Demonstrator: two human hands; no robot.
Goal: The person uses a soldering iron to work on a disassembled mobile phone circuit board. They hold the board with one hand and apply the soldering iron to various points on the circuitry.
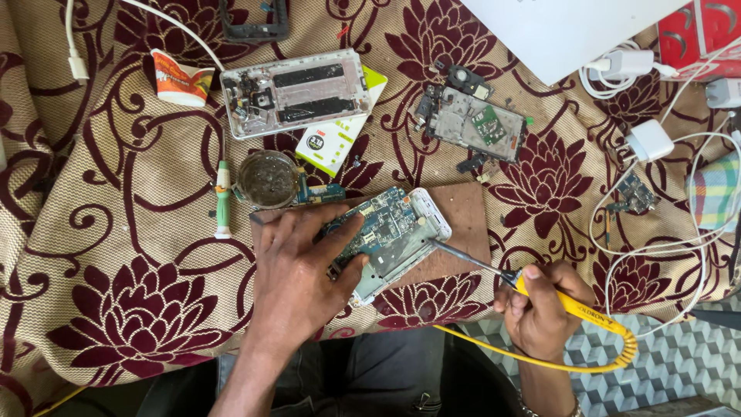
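Note:
My left hand (297,270) presses down on an opened white phone (401,232) with its blue circuit board exposed, lying on a brown wooden board (467,212). In my right hand (540,309) I grip a yellow-handled soldering iron (567,305); its metal tip rests at the phone's right edge. A yellow cord (610,359) loops from the handle.
On the maroon-flowered cloth (116,255) lie a second opened phone frame (293,91), a stripped circuit board assembly (475,120), a round flux tin (268,179), a green-handled screwdriver (222,199), a small card (332,143), white chargers and cables (648,139), and a white sheet (563,31).

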